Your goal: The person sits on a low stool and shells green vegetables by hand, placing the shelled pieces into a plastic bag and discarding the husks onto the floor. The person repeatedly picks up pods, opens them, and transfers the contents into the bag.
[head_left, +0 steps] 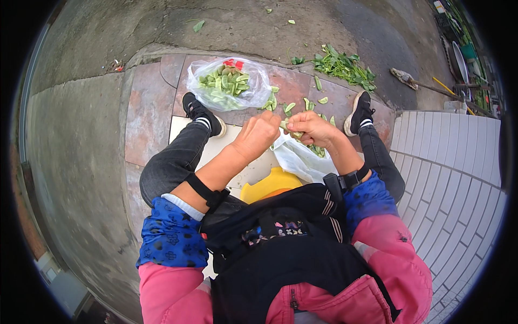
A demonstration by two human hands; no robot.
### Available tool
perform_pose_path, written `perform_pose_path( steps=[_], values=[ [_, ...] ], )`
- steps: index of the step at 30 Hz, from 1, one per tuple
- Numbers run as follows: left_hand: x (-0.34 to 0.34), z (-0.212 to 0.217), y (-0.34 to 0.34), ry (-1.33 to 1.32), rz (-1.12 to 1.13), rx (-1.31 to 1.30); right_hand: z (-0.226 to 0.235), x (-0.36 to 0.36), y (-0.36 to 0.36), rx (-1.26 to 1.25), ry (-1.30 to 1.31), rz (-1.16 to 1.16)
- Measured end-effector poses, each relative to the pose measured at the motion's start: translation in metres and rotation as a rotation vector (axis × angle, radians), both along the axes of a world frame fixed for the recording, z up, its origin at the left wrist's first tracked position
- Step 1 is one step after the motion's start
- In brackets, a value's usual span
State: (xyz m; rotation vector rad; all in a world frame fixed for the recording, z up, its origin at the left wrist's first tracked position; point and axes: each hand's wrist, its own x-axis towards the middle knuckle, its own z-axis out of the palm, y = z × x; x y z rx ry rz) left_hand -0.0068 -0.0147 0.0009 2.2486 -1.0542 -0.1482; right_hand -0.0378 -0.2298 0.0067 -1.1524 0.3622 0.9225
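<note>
Thin, clear, glossy plastic for the bag (229, 83) of smooth matt green pods, and milkier, crinkled plastic for the second bag (297, 159) under the hands. Rough, matt grey concrete on the ground (75, 162), worn reddish stone on the step (151, 110), smooth glazed white on the tiles (448, 162). Dark denim on the trousers (175, 159), soft pink cloth on the jacket (399, 264), blue printed fabric on the sleeve covers (170, 237), shiny yellow plastic on the stool (267, 186).

Soft even daylight, faint shadows, sharp centre, fisheye bending, black vignette at rim
</note>
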Motion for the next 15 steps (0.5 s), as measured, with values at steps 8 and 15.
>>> perform_pose_path(
  steps=[8,15],
  values=[
    [0.008,0.0009,-0.0029,0.037,0.076,-0.158,0.0022,-0.0042,-0.0033,0.406,-0.004,0.077],
    [0.008,-0.0026,-0.0028,0.095,0.144,-0.108,0.0048,-0.0084,0.0004,0.55,-0.127,-0.08]
  ],
)
